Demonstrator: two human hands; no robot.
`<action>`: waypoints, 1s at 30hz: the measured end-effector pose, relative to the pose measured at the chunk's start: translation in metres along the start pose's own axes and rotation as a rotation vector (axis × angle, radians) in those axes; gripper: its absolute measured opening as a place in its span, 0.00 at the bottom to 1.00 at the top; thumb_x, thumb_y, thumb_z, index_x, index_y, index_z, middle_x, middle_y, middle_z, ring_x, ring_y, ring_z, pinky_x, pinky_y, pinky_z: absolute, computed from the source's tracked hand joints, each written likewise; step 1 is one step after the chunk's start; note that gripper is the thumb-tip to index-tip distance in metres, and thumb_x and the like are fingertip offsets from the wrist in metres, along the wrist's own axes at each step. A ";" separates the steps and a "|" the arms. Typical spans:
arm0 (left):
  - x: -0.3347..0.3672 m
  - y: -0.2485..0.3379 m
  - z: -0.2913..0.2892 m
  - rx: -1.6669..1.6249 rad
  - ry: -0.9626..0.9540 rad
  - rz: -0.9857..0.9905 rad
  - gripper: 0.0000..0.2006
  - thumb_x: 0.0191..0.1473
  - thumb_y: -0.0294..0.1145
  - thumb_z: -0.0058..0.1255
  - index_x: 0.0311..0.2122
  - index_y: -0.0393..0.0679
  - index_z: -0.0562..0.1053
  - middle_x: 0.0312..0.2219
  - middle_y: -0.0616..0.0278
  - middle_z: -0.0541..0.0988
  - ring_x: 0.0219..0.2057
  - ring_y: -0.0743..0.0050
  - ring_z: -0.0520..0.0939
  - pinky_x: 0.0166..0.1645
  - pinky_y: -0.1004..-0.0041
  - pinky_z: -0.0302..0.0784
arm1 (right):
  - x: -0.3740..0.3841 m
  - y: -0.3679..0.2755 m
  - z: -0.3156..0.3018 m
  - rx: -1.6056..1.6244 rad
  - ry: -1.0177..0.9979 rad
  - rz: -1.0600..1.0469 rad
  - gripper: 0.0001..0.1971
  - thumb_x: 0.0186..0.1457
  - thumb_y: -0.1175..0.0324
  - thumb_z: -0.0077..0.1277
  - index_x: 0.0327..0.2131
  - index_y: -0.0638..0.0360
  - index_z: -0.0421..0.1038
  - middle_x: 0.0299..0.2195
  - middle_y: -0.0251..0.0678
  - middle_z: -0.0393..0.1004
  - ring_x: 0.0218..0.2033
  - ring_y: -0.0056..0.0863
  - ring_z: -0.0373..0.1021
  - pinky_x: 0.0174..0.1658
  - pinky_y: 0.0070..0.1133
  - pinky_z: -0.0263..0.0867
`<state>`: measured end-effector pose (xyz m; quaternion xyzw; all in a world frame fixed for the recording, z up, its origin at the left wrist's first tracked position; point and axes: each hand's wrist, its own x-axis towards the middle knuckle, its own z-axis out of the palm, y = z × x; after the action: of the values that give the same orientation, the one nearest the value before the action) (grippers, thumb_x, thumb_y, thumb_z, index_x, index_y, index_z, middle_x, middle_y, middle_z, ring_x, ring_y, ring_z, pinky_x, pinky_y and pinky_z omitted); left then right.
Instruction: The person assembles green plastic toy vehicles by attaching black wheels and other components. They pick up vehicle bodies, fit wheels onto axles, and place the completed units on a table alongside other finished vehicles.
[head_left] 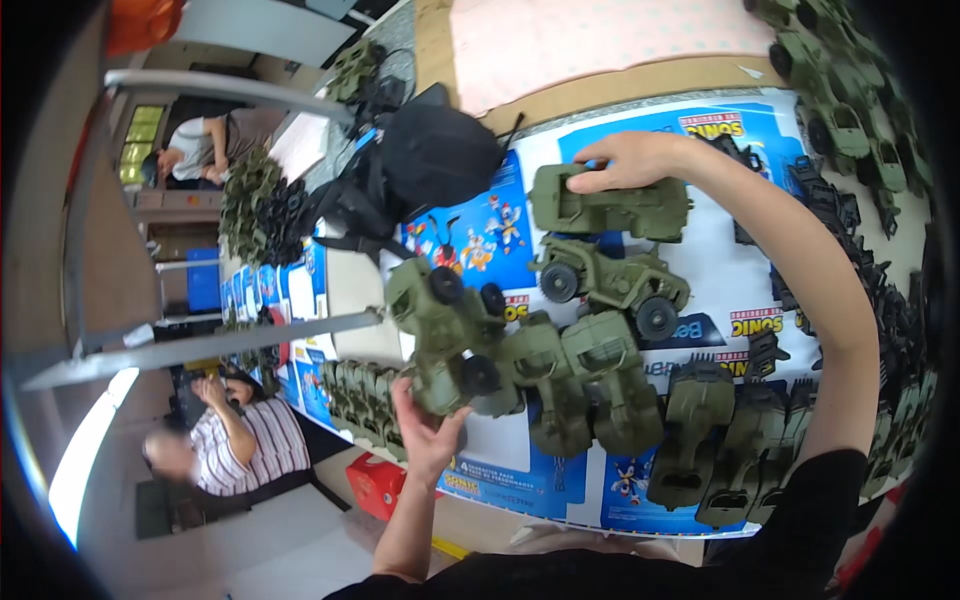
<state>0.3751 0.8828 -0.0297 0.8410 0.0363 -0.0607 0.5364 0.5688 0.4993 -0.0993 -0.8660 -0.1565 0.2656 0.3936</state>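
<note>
My left hand (pixel 430 440) is closed on the end of an olive-green toy jeep (pixel 437 335), with thumb and fingers at its lower edge. The black wheels of this jeep show, and it is tilted up beside the row. Farther off, my right hand (pixel 630 160) grips the top of another green toy jeep (pixel 610 207) that lies on the printed sheets. Just nearer than that one, a third toy jeep (pixel 615 280) rests on its side with two black wheels showing. Two green jeep bodies (pixel 548 385) stand close to the right of my left hand.
Several green toy bodies (pixel 695 430) line the near right edge. Black plastic parts (pixel 765 355) lie around my right arm. A black cap and bag (pixel 440 150) sit at the back left, by a metal bar (pixel 220 345). Two people (pixel 255 445) sit at the left. A red box (pixel 375 485) is below.
</note>
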 end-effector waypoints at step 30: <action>-0.171 0.034 -0.068 0.143 -0.405 0.735 0.39 0.28 0.36 0.70 0.51 0.38 0.66 0.43 0.51 0.66 0.45 0.57 0.71 0.47 0.67 0.70 | -0.260 -0.253 0.270 1.111 0.872 0.118 0.28 0.62 0.50 0.38 0.59 0.56 0.52 0.53 0.38 0.61 0.52 0.31 0.63 0.50 0.29 0.63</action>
<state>0.2144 0.9310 0.0529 0.8042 -0.3764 -0.0316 0.4589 0.1854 0.6988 0.0338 -0.5716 0.2210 -0.0438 0.7890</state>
